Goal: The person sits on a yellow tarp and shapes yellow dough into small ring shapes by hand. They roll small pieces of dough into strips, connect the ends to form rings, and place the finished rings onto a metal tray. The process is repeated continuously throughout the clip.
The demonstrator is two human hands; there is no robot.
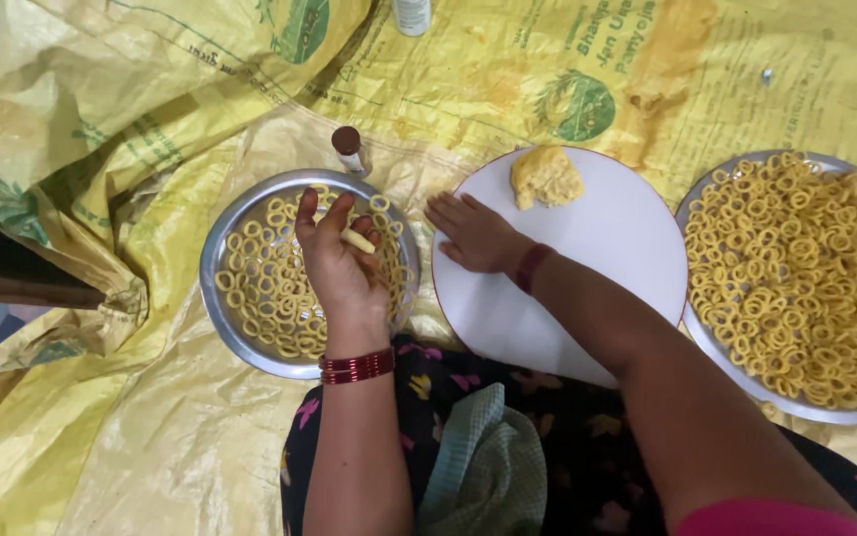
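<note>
My left hand (339, 260) hovers over a steel plate (218, 298) that holds several yellow dough rings, and its fingers pinch a short pale strip of dough (357, 239). My right hand (473, 233) lies flat, palm down, on the left edge of a round white board (617, 248). At the far edge of that board sits a lump of yellow dough (546, 177). Red bangles circle my left wrist; a dark band is on the right.
A bigger steel plate (736, 382) heaped with several dough rings sits at the right. A small bottle with a brown cap (349, 149) stands behind the left plate, and a white container (412, 14) beyond. Yellow plastic sacking (101, 129) covers the floor. A checked cloth (488, 467) rests on my lap.
</note>
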